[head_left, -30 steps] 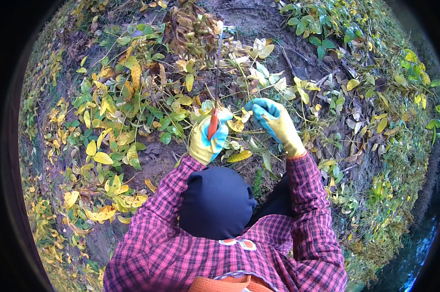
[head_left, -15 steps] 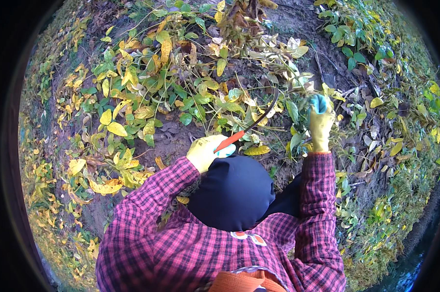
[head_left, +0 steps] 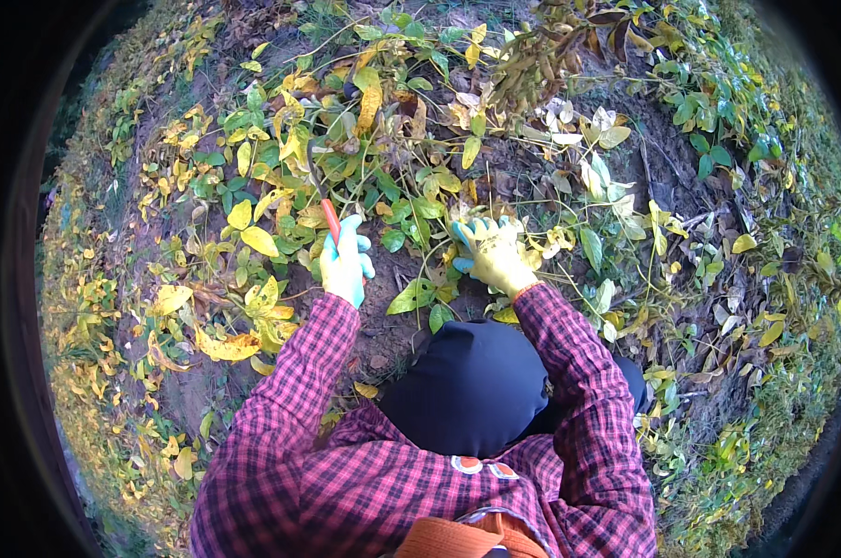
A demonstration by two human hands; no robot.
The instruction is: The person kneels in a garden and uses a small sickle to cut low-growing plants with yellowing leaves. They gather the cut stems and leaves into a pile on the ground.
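Working over brown soil (head_left: 378, 339), amid yellowing leafy plants (head_left: 425, 206). Holding right hand (head_left: 495, 256) palm down at the nearer plants, with half-curled fingers; cannot tell whether grasping any. Clenching left hand (head_left: 344, 265) fingers round an orange-handled sickle (head_left: 330, 219), pointed forward among leaves. Seemingly gathering; next calling for a sure hold, clear of the sickle.

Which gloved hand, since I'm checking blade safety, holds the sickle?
The left hand: it grips the sickle by its orange handle, whereas the right hand, near the leaves, shows no tool.
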